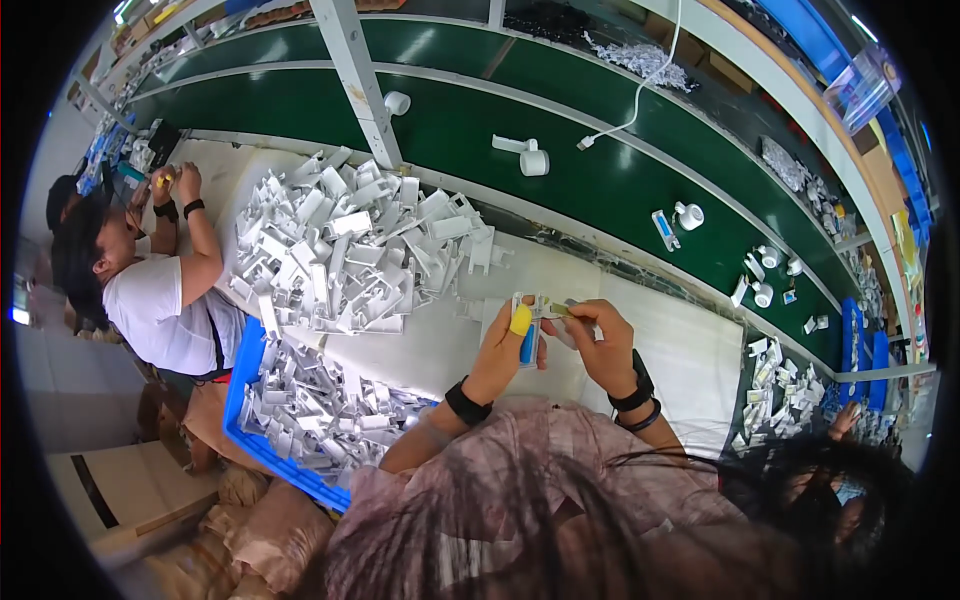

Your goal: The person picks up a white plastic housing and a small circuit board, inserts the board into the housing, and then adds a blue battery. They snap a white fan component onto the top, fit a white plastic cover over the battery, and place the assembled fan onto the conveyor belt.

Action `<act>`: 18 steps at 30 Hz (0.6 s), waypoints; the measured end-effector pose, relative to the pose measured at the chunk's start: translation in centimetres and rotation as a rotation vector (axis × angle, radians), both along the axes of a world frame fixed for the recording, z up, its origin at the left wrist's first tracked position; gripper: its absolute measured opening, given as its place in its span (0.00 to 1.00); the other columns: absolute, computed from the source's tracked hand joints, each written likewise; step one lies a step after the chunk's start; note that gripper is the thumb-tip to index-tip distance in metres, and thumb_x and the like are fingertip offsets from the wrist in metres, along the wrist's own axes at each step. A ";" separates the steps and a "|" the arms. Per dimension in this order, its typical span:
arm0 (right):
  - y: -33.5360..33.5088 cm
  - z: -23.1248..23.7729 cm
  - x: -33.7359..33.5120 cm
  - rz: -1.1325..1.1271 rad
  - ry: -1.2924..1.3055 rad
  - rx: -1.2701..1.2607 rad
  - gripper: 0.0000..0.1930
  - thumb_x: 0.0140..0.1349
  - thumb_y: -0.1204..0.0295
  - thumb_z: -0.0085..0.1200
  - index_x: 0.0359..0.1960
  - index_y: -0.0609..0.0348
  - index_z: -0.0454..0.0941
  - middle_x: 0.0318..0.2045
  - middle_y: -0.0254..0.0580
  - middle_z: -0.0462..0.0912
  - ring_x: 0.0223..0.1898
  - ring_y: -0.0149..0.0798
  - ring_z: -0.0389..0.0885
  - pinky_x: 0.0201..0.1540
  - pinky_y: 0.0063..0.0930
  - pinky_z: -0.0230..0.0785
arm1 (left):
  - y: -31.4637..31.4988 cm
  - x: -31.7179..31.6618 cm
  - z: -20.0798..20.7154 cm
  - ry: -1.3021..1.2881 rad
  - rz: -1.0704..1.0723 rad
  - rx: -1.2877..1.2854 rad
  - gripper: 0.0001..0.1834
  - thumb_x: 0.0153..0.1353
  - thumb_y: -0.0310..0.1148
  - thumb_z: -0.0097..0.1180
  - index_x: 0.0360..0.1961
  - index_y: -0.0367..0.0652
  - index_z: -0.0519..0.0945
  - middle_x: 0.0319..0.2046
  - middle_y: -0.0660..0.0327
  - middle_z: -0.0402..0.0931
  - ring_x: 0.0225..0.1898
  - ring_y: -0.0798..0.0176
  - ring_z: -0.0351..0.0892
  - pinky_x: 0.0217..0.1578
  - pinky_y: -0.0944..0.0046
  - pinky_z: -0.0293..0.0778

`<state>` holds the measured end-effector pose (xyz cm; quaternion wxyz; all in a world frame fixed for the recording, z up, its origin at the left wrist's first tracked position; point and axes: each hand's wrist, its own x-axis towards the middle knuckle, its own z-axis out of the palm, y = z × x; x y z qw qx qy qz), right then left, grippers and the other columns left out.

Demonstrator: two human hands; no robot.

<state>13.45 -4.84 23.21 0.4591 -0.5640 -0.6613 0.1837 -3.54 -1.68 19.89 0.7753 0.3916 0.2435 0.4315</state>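
My left hand holds a small white plastic part with a blue piece upright over the white worktable; a yellow cot covers one fingertip. My right hand pinches a small yellowish piece against the top of that same part. Both wrists wear dark bands. A large heap of white plastic parts lies on the table to the left of my hands.
A blue crate full of white parts stands at my lower left. A green conveyor belt behind the table carries white cylinders and assembled parts. Another person works at the left; another pile lies at right.
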 end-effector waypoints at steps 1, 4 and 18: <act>-0.2 0.1 -0.4 0.001 0.000 -0.002 0.09 0.57 0.83 0.57 0.40 0.64 0.76 0.34 0.43 0.79 0.27 0.30 0.77 0.31 0.22 0.70 | -0.1 -0.1 0.1 0.009 -0.006 -0.061 0.19 0.73 0.40 0.36 0.60 0.42 0.62 0.36 0.56 0.75 0.24 0.68 0.73 0.27 0.68 0.74; -0.7 0.4 -1.1 -0.023 0.025 0.028 0.10 0.55 0.83 0.59 0.40 0.62 0.77 0.34 0.43 0.79 0.30 0.33 0.77 0.31 0.22 0.70 | -0.4 -1.0 0.2 0.018 -0.033 -0.171 0.18 0.72 0.37 0.37 0.59 0.41 0.63 0.36 0.55 0.75 0.24 0.66 0.74 0.25 0.67 0.75; -2.4 2.0 -2.0 0.047 -0.184 0.218 0.13 0.47 0.81 0.64 0.36 0.56 0.82 0.31 0.39 0.80 0.35 0.44 0.76 0.38 0.34 0.68 | -1.9 -1.4 1.0 0.037 -0.097 0.110 0.22 0.64 0.23 0.36 0.60 0.38 0.61 0.39 0.57 0.72 0.28 0.66 0.72 0.26 0.68 0.74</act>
